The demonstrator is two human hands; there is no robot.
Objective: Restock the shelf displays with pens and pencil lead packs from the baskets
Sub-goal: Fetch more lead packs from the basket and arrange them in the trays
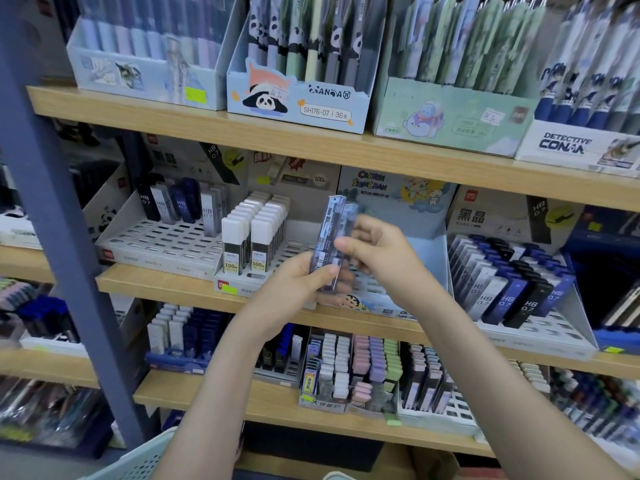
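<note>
Translucent purple lead packs (332,239) stand upright before the Crayon Shinchan display (434,252) on the middle shelf (166,284). The left hand (294,285) grips their lower end. The right hand (379,251) pinches their right edge. Best to peel one off squarely and seat it upright.

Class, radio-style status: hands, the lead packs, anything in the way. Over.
Both busy: left hand grips lead packs low; right hand pinches them midway. Packs upright, in the air before the Crayon Shin-chan tray. Nothing seen blocking it.
</note>
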